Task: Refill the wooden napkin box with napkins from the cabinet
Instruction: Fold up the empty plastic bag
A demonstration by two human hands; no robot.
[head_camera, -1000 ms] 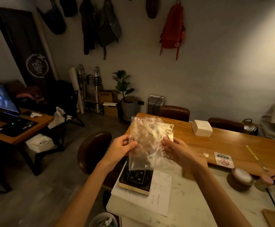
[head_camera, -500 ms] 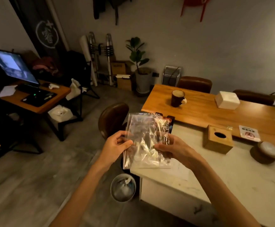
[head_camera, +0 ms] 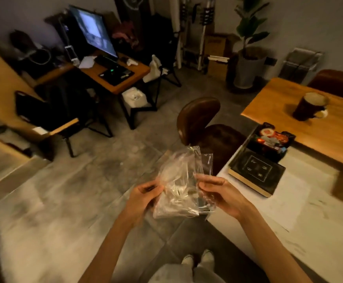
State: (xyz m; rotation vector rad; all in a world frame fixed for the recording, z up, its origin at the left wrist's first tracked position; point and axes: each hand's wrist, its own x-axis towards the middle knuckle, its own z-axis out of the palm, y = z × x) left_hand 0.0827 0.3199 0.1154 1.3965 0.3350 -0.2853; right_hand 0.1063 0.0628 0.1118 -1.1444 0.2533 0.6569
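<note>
Both hands hold one crumpled clear plastic wrapper (head_camera: 178, 184), seemingly empty, over the grey floor left of the white counter (head_camera: 289, 217). The left hand (head_camera: 144, 198) pinches its left edge; the right hand (head_camera: 219, 194) pinches its right flap between thumb and fingers. No napkins or wooden napkin box show, so the refill looks finished or nearly so, with the wrapper left to discard.

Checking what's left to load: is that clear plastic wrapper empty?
Empty, it seems: the clear wrapper, pinched between left hand and right hand, hangs crumpled and see-through.
</note>
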